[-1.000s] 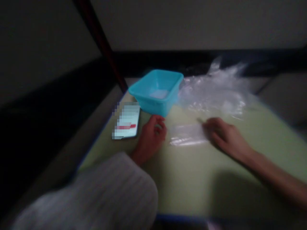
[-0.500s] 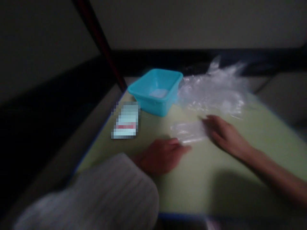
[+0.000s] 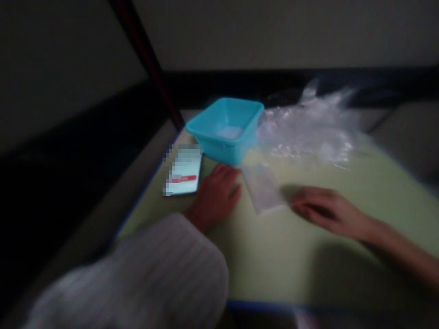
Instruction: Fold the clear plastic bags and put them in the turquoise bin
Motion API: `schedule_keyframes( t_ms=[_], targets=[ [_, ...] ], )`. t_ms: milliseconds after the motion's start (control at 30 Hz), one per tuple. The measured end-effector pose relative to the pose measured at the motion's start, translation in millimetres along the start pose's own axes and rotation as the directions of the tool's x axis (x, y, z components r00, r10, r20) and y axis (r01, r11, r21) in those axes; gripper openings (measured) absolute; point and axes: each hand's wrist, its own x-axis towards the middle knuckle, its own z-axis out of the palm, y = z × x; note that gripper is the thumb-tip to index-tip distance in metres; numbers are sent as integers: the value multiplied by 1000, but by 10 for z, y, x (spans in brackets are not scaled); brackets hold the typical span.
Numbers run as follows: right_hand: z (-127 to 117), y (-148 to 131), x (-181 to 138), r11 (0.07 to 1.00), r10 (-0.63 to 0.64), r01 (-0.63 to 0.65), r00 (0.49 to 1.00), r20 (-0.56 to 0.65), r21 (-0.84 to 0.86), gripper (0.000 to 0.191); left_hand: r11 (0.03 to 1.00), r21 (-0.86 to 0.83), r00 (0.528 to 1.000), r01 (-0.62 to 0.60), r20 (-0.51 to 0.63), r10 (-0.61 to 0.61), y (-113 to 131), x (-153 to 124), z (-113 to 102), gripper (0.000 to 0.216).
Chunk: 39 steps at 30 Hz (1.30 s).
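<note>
A small flat clear plastic bag (image 3: 264,189) lies on the pale yellow-green tabletop between my two hands. At its upper left corner is my left hand (image 3: 217,194), palm down, fingers forward and thumb apart, with nothing visible in its grasp. My right hand (image 3: 318,208) is at the bag's lower right corner, its fingers drawn together with the tips at the edge. The grip there is blurred. Just beyond my left hand stands a turquoise plastic basin (image 3: 216,146) with something whitish (image 3: 229,132) in its bottom.
A lit phone (image 3: 185,171) lies left of the basin, partly pixelated. Crumpled clear plastic (image 3: 308,132) is heaped at the back right. The table has a blue edge (image 3: 267,305) at the front. A dark red pole (image 3: 147,59) rises beyond the left side.
My left hand has moved up and left, beside the phone. My right hand has come slightly nearer and to the right. The small bag has turned and now lies at a slant.
</note>
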Motion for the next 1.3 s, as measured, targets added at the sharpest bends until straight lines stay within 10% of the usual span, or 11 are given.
schedule_keyframes(
  t_ms=[267,1300],
  targets=[
    [-7,108,-45,924,-269,282,959,84,-257,27,846,-355,809,-398,298,506,154,-47,42,62],
    [-4,77,-41,845,-328,329,942,76,-422,27,842,-368,743,-394,411,528,150,-31,77,74]
  ],
)
